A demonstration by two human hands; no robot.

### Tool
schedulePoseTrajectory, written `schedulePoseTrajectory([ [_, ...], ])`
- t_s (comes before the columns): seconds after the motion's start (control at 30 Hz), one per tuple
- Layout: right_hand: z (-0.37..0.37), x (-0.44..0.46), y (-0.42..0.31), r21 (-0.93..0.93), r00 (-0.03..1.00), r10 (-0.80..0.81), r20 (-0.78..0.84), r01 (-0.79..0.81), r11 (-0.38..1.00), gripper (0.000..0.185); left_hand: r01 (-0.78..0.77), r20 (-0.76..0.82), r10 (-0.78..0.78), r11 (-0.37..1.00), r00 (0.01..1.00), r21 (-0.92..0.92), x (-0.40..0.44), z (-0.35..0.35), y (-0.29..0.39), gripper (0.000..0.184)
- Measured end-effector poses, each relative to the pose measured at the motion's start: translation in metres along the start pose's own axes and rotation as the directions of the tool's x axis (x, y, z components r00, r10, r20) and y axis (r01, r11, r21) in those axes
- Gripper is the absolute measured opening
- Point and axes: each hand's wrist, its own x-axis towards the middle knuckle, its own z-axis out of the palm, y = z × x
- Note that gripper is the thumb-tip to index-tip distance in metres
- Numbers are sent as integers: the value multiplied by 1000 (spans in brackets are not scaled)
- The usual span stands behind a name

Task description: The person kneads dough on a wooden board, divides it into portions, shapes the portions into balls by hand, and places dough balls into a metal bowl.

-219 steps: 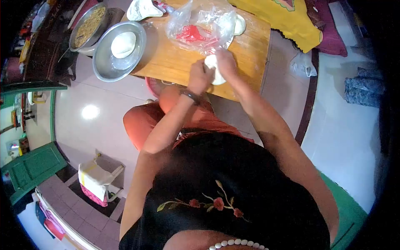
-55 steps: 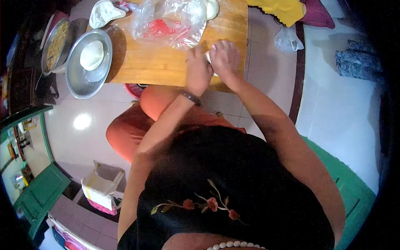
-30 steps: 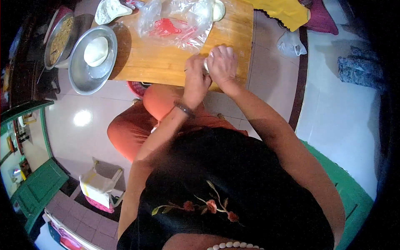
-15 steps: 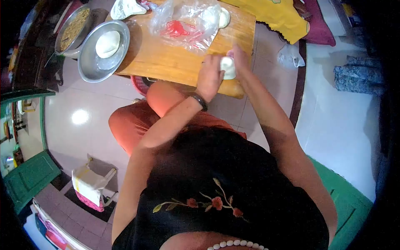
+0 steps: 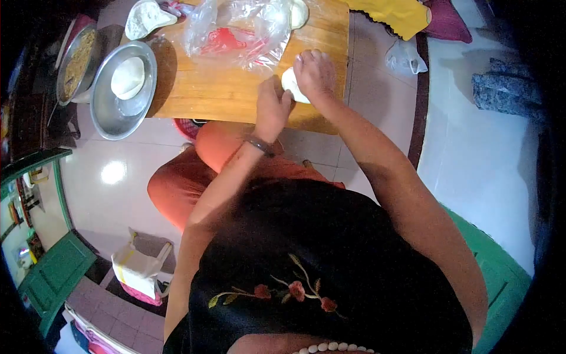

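A round piece of white dough (image 5: 292, 85) lies on the wooden board near its front right corner. My right hand (image 5: 316, 74) presses down on it from the right, fingers curled over its far side. At the dough's left edge is my left hand (image 5: 273, 106), thumb against the dough and fingers apart from the thumb. Beyond them, a clear plastic bag with red print (image 5: 230, 41) is spread out, and another dough piece (image 5: 299, 14) sits at its right end. A larger dough lump (image 5: 128, 78) rests in a metal basin (image 5: 99, 109) to the left.
The wooden board (image 5: 200, 97) has its front edge just above my knees. A bowl of crumbly yellow-brown filling (image 5: 79, 62) stands left of the basin. A floury white bag (image 5: 147, 19) lies at the far left, and yellow cloth (image 5: 392, 15) at the far right. A small stool (image 5: 141, 265) stands on the floor.
My right hand has moved over the dough and presses on it. My left hand has slid to its left edge. The whole view has shifted slightly.
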Motion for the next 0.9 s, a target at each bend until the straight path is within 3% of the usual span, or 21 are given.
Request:
schedulePoseTrajectory([
  [0.07,5,9,-4,29,994,107,39,-108,994,37,167,111,-144,958,983,-232,6,5,-6,25],
  [0.1,6,12,-6,47,984,170,58,-173,984,40,124,74,-110,968,991,-220,8,11,-6,24],
  [0.13,7,14,-5,62,969,231,81,-237,970,42,35,-32,-37,997,999,-63,10,24,-18,26],
  [0.17,16,18,1,30,946,304,114,-310,950,37,-28,-74,26,999,997,-19,7,24,-8,31],
  [0.2,15,23,5,367,852,437,288,-520,772,37,-89,-112,91,996,990,28,5,18,4,36],
  [0.23,14,26,12,590,731,468,497,-680,435,38,-173,-116,180,983,977,64,3,12,14,40],
  [0.27,12,23,19,648,600,391,698,-762,10,38,-248,-112,258,964,960,96,-4,8,23,44],
  [0.3,-2,13,20,656,593,372,714,-753,-57,37,-313,-104,326,941,939,127,-14,6,31,48],
  [0.4,-35,-37,-3,726,697,540,472,-655,211,38,-402,142,376,860,915,314,-47,-3,48,50],
  [0.43,-3,-59,18,737,853,443,276,-483,472,28,-335,144,306,904,941,266,-52,-4,46,48],
  [0.47,-3,-65,15,652,934,343,94,-319,688,26,-265,151,236,939,960,217,-55,-5,43,46],
  [0.53,-12,-85,4,304,982,19,-189,40,952,23,-119,183,97,987,978,111,-59,-3,39,43],
  [0.57,-13,-86,1,205,968,-111,-225,158,966,17,-385,102,372,876,923,291,-57,-2,28,42],
  [0.67,-8,-76,-19,351,979,94,-180,-25,936,15,-265,99,251,946,963,186,-54,-6,14,44],
  [0.7,-15,-72,-22,342,982,11,-188,54,938,16,-147,143,129,981,981,128,-53,-13,18,49],
  [0.8,-15,-58,-25,271,998,-22,-60,38,962,16,-55,31,53,995,998,78,-41,-20,22,53],
  [0.9,-8,-45,-24,189,995,-68,-71,80,979,14,-119,-19,124,979,992,165,-26,-38,28,54],
])
